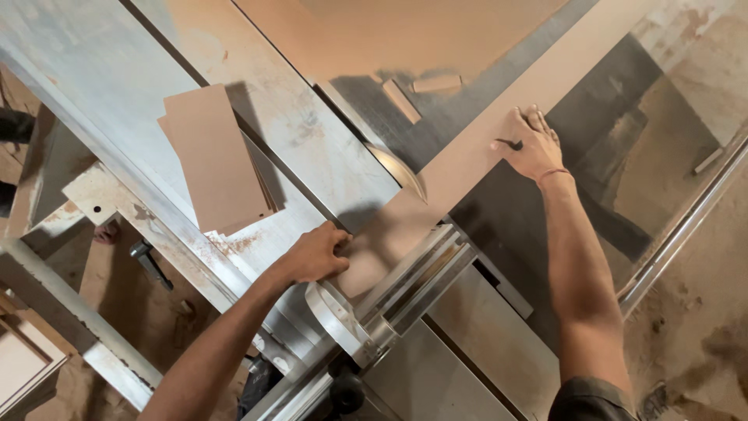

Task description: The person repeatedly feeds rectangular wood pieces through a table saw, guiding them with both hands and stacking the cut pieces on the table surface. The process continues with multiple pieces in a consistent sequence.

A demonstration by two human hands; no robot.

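Tan fibreboard, a long narrow strip (467,160), lies across the dusty steel saw counter (312,132), touching the round blade (401,171). The left hand (315,253) grips its near end; the right hand (530,144) presses flat near the blade, where a slip risks fingers or kickback.

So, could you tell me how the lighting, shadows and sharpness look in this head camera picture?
In the head view, warm light falls from the upper left; the left hand and the stack of boards cast soft shadows to the right. The saw blade shows a pale glare. The right hand on the long strip is sharp; the frame is tilted.
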